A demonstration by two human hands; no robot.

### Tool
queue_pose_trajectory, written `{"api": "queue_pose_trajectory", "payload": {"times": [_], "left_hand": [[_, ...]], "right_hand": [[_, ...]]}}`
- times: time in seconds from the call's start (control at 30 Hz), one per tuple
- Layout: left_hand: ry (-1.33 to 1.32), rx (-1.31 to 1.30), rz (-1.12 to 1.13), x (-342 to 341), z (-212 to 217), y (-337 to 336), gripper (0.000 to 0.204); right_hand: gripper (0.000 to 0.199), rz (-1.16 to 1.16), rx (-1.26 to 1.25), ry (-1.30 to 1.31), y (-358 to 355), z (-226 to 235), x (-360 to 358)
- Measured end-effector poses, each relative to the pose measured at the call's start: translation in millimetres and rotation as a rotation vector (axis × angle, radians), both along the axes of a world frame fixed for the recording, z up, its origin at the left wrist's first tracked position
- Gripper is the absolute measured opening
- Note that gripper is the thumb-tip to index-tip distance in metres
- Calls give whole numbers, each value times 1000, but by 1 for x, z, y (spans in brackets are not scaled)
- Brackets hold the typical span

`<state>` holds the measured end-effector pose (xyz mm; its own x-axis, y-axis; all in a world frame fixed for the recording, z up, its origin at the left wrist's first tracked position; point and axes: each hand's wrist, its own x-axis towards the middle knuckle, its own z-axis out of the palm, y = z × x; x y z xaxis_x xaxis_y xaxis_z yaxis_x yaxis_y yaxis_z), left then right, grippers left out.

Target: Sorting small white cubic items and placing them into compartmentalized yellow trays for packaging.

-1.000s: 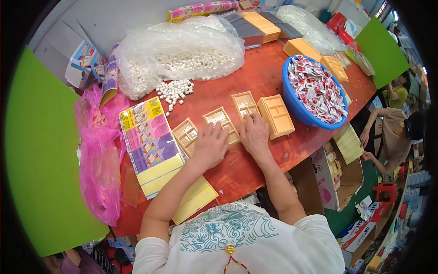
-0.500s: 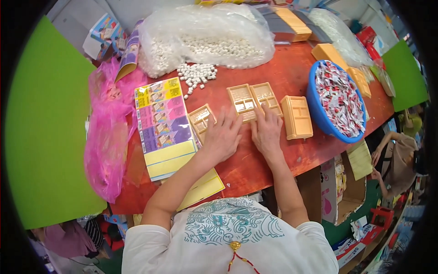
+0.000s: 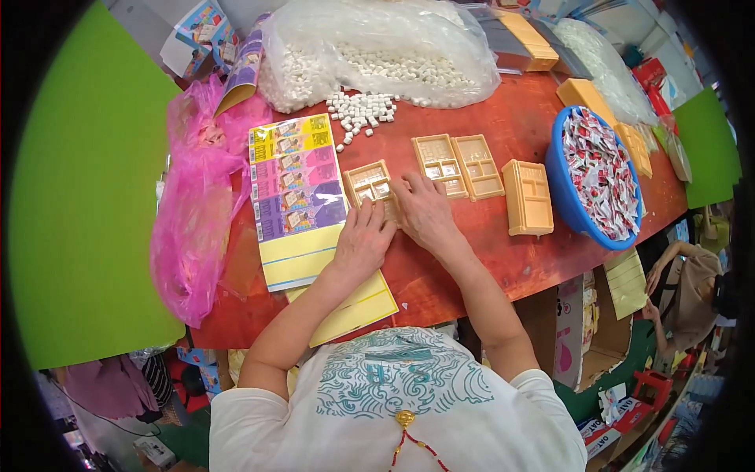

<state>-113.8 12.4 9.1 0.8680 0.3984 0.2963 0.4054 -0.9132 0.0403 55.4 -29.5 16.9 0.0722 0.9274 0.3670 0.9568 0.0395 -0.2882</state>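
A peach-coloured plastic compartment tray lies before me, beside the printed sheets. Over its near edge rest the slightly spread fingers of my left hand. My right hand is at the tray's right side, its fingers bent and apart; the fingertips partly hide that edge. Small clear pieces show in the tray's compartments. Farther right, two similar trays, one at left and one at right, lie side by side. A stack of trays stands right of them.
A blue basin of small red-and-white packets stands at the right. Behind, white cubes spill from a clear plastic bag. Colourful printed card sheets and a pink plastic bag lie left. A co-worker is at far right.
My right hand has moved left, from the paired trays to the left tray. My left hand has drawn back nearer, uncovering more of that tray. The whole view has shifted slightly.
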Motion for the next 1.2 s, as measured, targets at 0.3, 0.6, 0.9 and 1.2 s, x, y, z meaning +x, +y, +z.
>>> {"api": "queue_pose_trajectory", "payload": {"times": [0.3, 0.6, 0.9, 1.2], "left_hand": [[-70, -103, -227, -31, 41, 16, 18], [-350, -805, -263, -53, 43, 55, 14], [-653, -1429, -264, -25, 47, 79, 11], [-794, -1598, -178, -10, 31, 66, 15]], "right_hand": [[46, 176, -37, 27, -24, 39, 9], [18, 289, -83, 206, -68, 39, 3], [35, -108, 573, 521, -78, 62, -10], [34, 96, 406, 444, -62, 48, -15]]}}
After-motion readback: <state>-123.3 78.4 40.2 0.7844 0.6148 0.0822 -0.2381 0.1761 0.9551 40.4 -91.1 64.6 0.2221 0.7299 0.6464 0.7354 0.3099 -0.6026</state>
